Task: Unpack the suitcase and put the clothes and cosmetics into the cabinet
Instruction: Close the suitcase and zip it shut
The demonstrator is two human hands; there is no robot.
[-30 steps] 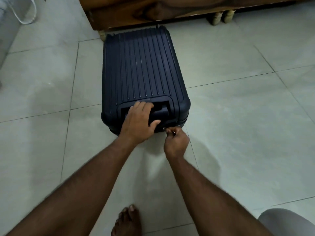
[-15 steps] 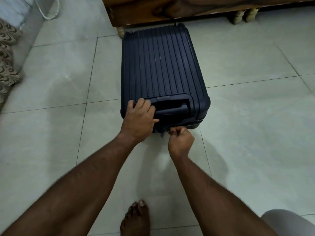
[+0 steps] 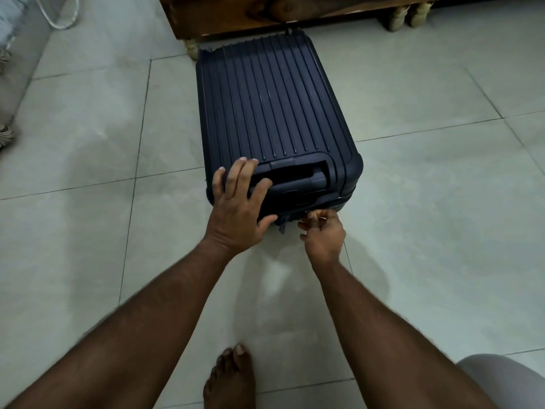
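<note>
A dark navy ribbed hard-shell suitcase (image 3: pixel 271 107) lies flat and closed on the tiled floor, its handle end toward me. My left hand (image 3: pixel 240 202) rests on the near left corner with spread fingers over the recessed handle (image 3: pixel 298 180). My right hand (image 3: pixel 323 231) pinches a small zipper pull (image 3: pixel 306 214) at the near edge of the case, fingers curled. A short dark zipper tab (image 3: pixel 282 225) hangs between my two hands.
A wooden piece of furniture (image 3: pixel 241 13) on turned legs stands right behind the suitcase. A white cord (image 3: pixel 63 19) loops at the top left by a grey ledge. My bare foot (image 3: pixel 230 376) and knee (image 3: pixel 501 376) are at the bottom.
My left hand has slid toward the case's left corner and its fingers have spread. My right hand stays pinched at the zipper. The camera has shifted, so the case sits further right.
</note>
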